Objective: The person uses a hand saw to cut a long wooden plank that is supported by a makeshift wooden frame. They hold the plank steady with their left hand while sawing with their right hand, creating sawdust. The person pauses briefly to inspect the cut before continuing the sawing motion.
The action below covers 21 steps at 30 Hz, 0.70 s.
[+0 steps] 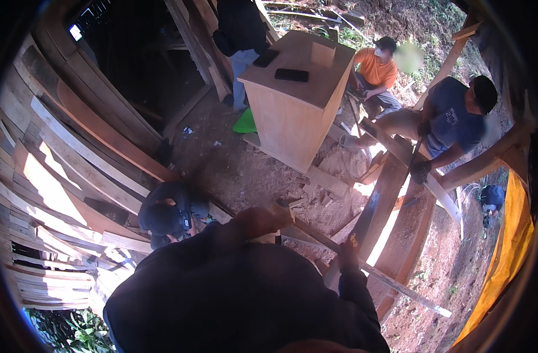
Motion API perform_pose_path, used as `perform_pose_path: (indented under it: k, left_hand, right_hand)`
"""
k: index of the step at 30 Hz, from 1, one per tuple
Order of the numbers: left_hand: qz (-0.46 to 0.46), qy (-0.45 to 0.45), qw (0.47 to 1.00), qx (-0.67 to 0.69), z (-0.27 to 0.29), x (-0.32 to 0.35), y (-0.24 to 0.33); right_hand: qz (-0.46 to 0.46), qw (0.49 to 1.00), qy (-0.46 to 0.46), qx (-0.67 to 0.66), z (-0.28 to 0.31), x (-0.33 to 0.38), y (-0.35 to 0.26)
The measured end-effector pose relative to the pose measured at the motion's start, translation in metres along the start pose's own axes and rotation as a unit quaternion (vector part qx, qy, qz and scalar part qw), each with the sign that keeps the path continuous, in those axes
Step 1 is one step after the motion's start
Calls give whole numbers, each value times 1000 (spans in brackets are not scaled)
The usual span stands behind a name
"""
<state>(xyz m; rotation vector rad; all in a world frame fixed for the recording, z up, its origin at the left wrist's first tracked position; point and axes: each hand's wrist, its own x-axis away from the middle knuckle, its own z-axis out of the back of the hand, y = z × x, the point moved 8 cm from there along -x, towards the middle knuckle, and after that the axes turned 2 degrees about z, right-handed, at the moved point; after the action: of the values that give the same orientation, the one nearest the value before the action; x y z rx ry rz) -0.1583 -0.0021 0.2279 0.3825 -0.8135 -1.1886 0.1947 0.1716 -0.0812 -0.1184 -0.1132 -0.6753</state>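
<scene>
A long, narrow wooden strip (392,283) slants from the middle of the view down to the lower right. My left hand (262,221) is closed at its upper end, beside a short wood piece (285,210); the fingers are partly hidden. Farther along, my right hand (346,256) is wrapped round the strip. Just above that hand shows a small yellow item (353,239), too small to name. Thick wooden beams (389,194) run behind the strip on the right.
A wooden cabinet (292,117) bearing two dark phones stands ahead. One person (457,120) holds a board at the right; another in orange (377,73) sits beyond. Someone crouches (166,215) at my left, near leaning planks (86,123). An orange tarp (504,247) hangs far right.
</scene>
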Motion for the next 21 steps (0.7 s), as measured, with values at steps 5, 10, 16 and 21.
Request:
perform_pose_path:
  k: [5, 10, 16, 21]
  left_hand:
    - [59, 15, 997, 55, 2, 4, -17]
    - [5, 63, 998, -31, -15, -7, -49]
    - [-21, 131, 990, -38, -13, 8, -97]
    - [0, 50, 998, -30, -32, -31, -80]
  right_hand:
    - [38, 999, 25, -23, -9, -11, -17]
    - [-57, 961, 183, -199, -7, -52, -37]
    - [-11, 987, 86, -133, 10, -96, -72]
    - [-165, 939, 111, -280, -64, -57, -6]
